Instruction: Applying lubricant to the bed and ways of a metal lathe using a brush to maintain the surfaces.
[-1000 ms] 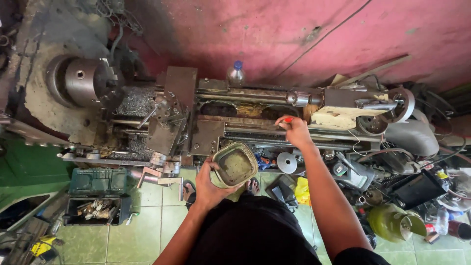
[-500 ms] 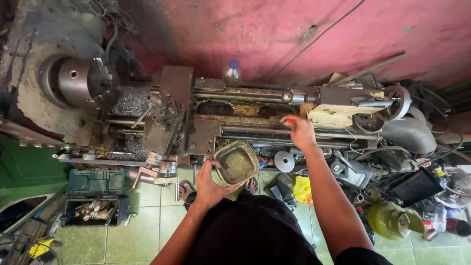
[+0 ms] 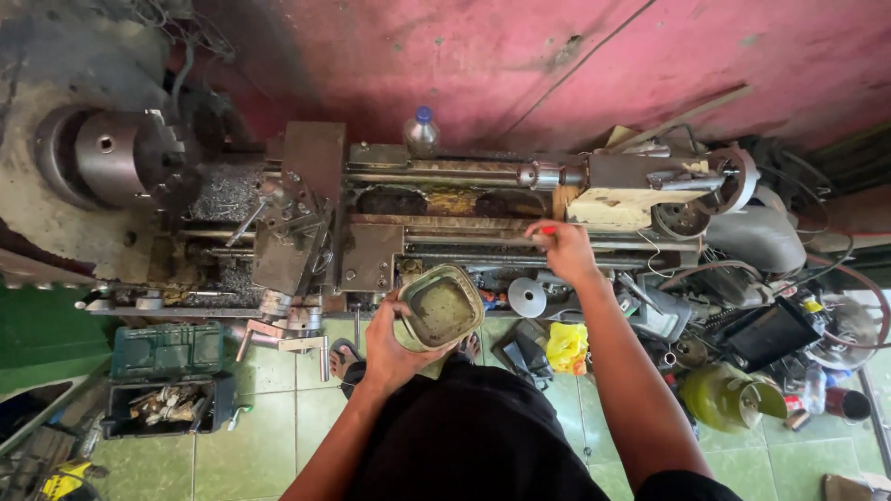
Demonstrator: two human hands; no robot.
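Note:
My left hand (image 3: 394, 345) holds a dirty green square tin (image 3: 438, 308) with murky liquid inside, close to my body below the lathe bed. My right hand (image 3: 563, 250) is stretched out over the bed of the metal lathe (image 3: 371, 218) and grips a small tool with a red handle (image 3: 546, 231), its tip down on the bed rails. The lathe chuck (image 3: 116, 158) is at the far left, the carriage (image 3: 306, 223) in the middle and the tailstock (image 3: 631, 190) just right of my right hand.
A plastic bottle with a blue cap (image 3: 422, 130) stands behind the lathe against a pink wall. Green toolboxes (image 3: 167, 371) sit on the tiled floor at left. Clutter fills the right: a yellow-green gas cylinder (image 3: 729, 394), a yellow bag (image 3: 566, 345), belts and parts.
The view has shifted slightly. My right hand has moved a little along the lathe bed with the red-handled tool. The left hand keeps the tin in the same place.

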